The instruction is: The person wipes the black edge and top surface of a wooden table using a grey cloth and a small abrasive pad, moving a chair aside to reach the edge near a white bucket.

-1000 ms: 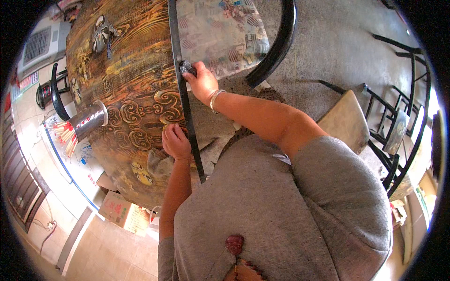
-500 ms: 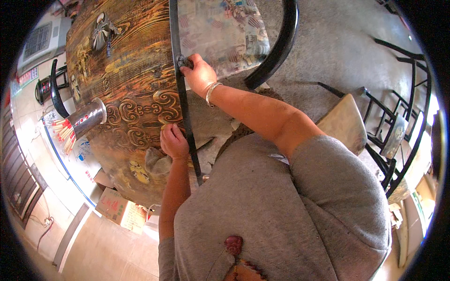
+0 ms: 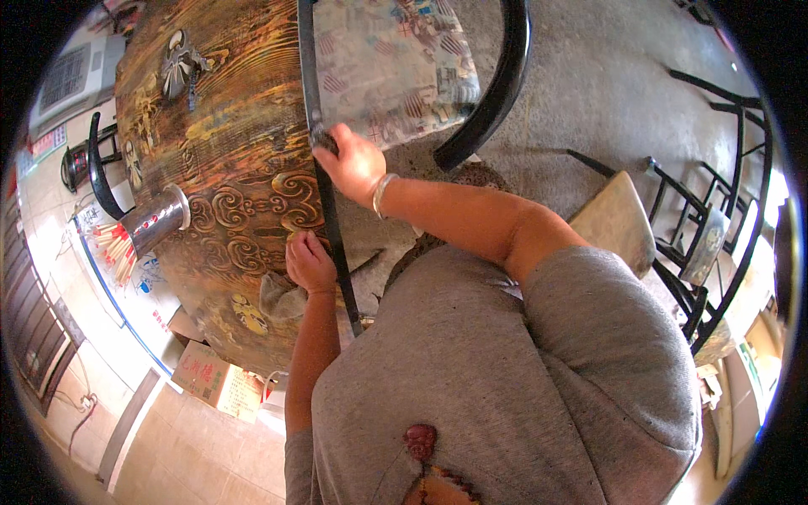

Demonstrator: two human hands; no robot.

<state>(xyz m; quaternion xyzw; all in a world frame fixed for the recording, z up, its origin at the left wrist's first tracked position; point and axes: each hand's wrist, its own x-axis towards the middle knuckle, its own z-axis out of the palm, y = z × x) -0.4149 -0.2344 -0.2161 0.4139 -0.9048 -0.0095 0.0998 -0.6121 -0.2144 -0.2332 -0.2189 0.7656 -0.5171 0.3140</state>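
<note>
near left, by the rounded end of the desk (image 3: 252, 143), sits a cardboard box (image 3: 200, 373). a crumpled grey cloth (image 3: 280, 298) lies on the desk, just beside the left hand (image 3: 311, 263). that hand is set near the desk's right edge, its fingers curled together; whether they grip anything, i cannot tell. well to its left, a metal cup (image 3: 160, 219) holds red-and-white sticks (image 3: 118, 248). farther on, the right hand (image 3: 353, 166), a silver bracelet (image 3: 380, 195) at its wrist, pinches a dark scourer (image 3: 326, 140) at the desk's dark edge strip (image 3: 328, 198). beyond, on the right, are a patterned seat (image 3: 391, 71) and a curved black backrest (image 3: 497, 93)
</note>
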